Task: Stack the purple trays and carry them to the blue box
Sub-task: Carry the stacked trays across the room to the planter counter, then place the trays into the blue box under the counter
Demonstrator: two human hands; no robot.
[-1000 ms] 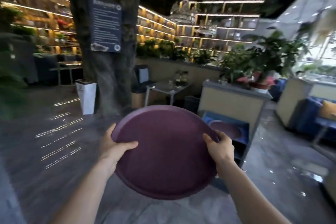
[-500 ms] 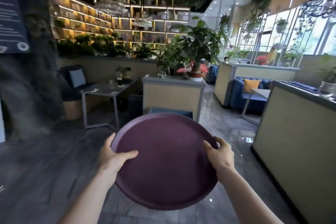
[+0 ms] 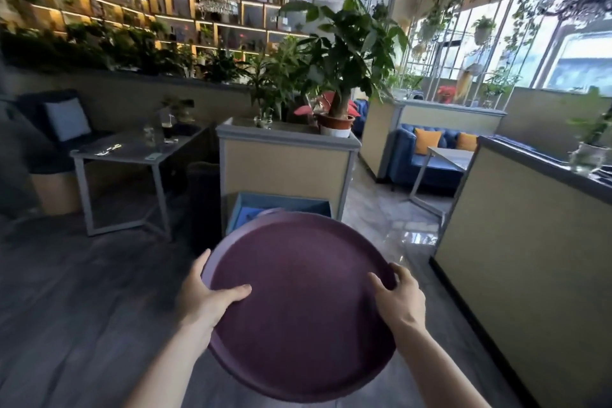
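No text, label, brand, number or sign can be read anywhere in this view. The shelves (image 3: pixel 231 20) along the back wall are too blurred and too small to make out any lettering.

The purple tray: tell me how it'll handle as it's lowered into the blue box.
The purple tray probably stays stiff: it spans flat between the left hand and right hand with no visible sag. It seems light, since thumbs over the rim are enough. Its smooth surface may be slippery, so it could slide against the blue box.
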